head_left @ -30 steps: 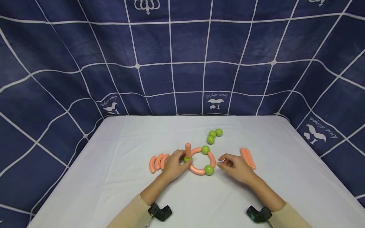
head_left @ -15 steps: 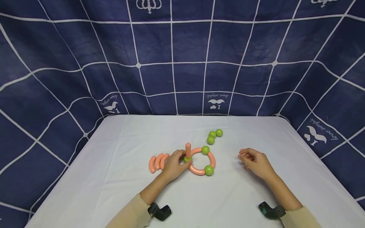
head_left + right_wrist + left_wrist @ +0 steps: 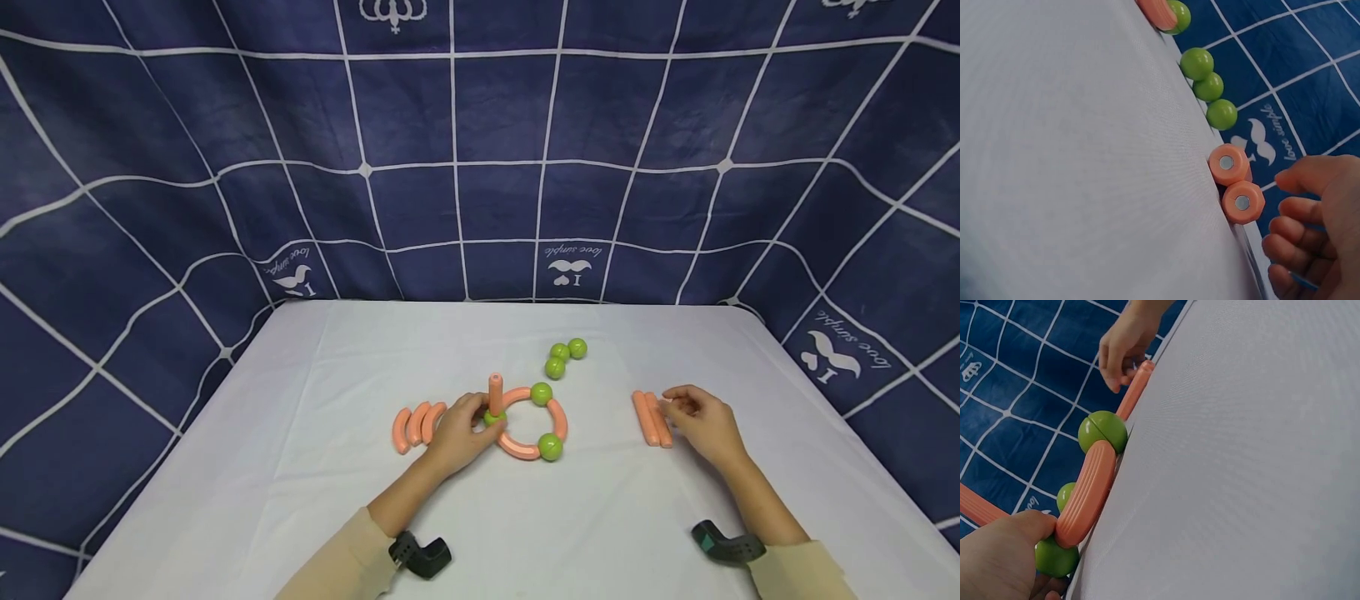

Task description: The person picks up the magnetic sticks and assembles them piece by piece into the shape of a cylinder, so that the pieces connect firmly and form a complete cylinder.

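Ring (image 3: 517, 451): left hand (image 3: 459, 433) pinching its left ball (image 3: 491, 420), probably steadying upright stick (image 3: 496, 393); right hand (image 3: 707, 425) hovering half-curled, empty, right of ring.

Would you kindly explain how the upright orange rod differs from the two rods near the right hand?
The upright rod stands on a green ball; the two rods lie on the table. The upright rod stands alone; the two rods lie side by side. All are orange.

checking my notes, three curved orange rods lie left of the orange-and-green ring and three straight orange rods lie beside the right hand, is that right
Only two straight orange rods lie beside the right hand, not three, as the head view shows. The rest is right.
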Action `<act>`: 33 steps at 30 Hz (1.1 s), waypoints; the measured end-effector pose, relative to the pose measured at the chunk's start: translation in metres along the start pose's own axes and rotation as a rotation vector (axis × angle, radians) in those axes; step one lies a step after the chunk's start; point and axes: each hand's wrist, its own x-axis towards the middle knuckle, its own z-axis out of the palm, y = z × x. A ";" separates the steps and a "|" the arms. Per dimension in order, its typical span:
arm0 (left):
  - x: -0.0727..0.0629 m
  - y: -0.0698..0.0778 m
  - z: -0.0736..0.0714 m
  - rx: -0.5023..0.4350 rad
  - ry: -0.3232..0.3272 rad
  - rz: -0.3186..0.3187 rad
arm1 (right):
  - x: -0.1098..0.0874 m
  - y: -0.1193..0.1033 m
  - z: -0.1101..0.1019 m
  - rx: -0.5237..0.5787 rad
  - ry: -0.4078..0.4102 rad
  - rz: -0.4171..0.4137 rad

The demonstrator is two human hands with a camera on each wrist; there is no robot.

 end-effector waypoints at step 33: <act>0.000 0.001 0.000 -0.009 -0.010 -0.009 | -0.004 0.005 0.005 -0.142 -0.078 0.099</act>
